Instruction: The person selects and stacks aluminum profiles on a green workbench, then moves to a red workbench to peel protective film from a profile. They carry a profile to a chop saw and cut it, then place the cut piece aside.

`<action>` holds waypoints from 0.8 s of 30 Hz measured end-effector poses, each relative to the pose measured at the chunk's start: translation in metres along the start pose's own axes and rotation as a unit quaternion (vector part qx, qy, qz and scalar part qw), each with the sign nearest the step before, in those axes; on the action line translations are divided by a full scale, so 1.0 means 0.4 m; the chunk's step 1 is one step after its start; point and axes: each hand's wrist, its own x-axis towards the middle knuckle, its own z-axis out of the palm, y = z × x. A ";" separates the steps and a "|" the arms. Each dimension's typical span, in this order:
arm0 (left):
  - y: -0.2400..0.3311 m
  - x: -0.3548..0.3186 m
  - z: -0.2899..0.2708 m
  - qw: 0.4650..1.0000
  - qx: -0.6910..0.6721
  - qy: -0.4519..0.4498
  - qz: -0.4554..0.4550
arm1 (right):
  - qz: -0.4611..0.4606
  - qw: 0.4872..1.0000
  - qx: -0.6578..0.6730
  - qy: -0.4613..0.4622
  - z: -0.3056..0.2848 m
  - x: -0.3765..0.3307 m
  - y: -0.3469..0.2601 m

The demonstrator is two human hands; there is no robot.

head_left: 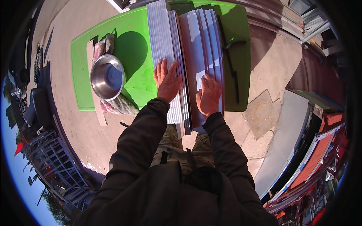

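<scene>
Two stacks of long white ridged strips lie side by side across the green table, running away from me. On the left stack my left hand lies flat, its fingers stretched and slightly spread. My right hand rests on the right stack, thumb apart and fingers bent over the strips' edges; the fingertips are partly hidden. A narrow dark gap runs between the stacks. Their near ends stick out past the table's front edge, just above my legs.
A shiny metal bowl sits on a crumpled cloth at the left of the green table, beside a thin flat strip. Black rods lie on the right. Stacked panels stand at the right; a metal frame stands lower left.
</scene>
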 end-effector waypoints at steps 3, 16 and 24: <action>-0.008 0.007 -0.003 1.000 -0.020 0.012 0.021 | -0.002 0.999 -0.031 0.018 -0.003 0.007 -0.024; -0.041 0.001 -0.008 1.000 -0.012 -0.007 0.009 | 0.219 0.852 0.458 -0.130 0.135 0.026 -0.047; -0.017 -0.003 -0.007 1.000 -0.003 0.016 0.007 | 0.182 0.948 0.239 0.111 -0.036 0.042 -0.017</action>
